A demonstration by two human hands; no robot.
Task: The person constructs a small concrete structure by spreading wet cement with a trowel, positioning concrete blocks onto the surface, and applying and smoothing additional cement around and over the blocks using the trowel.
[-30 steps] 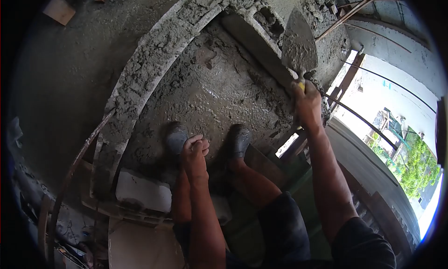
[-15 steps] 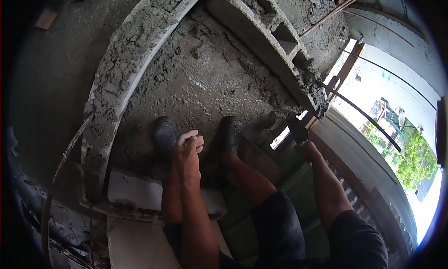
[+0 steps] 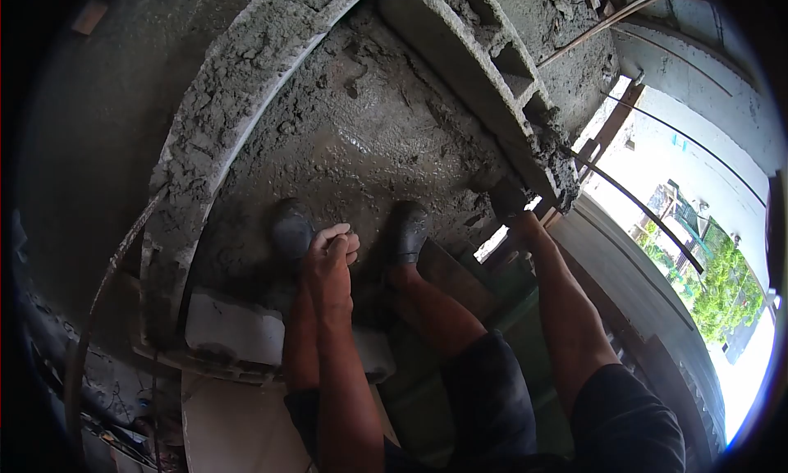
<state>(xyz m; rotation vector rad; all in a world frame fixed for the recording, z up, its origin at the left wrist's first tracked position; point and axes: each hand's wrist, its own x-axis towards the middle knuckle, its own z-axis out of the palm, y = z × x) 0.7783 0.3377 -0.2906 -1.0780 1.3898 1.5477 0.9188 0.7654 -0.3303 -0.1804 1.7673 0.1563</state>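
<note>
My left hand (image 3: 331,264) is held in front of me above my left shoe (image 3: 292,229), fingers curled in with nothing visible in them. On the right, my right hand (image 3: 525,227) is closed around the handle of a trowel (image 3: 506,197). Its dark blade lies against the wet mortar (image 3: 480,186) by the lower end of the hollow concrete block wall (image 3: 529,132). The handle is mostly hidden by my fingers. Wet, rough mortar (image 3: 361,137) covers the floor between the block wall and the curved mortar-topped wall (image 3: 213,104).
My right shoe (image 3: 408,231) stands in the wet mortar. Pale blocks (image 3: 234,329) lie near my legs. Bent rebar (image 3: 115,268) rises at the left, and more rods (image 3: 648,214) stick out at the right beside a bright opening. Thin bars (image 3: 611,22) cross the upper right.
My right hand has moved forward and left with the trowel, bringing its blade to the mortar beside the block wall. My left hand has barely moved.
</note>
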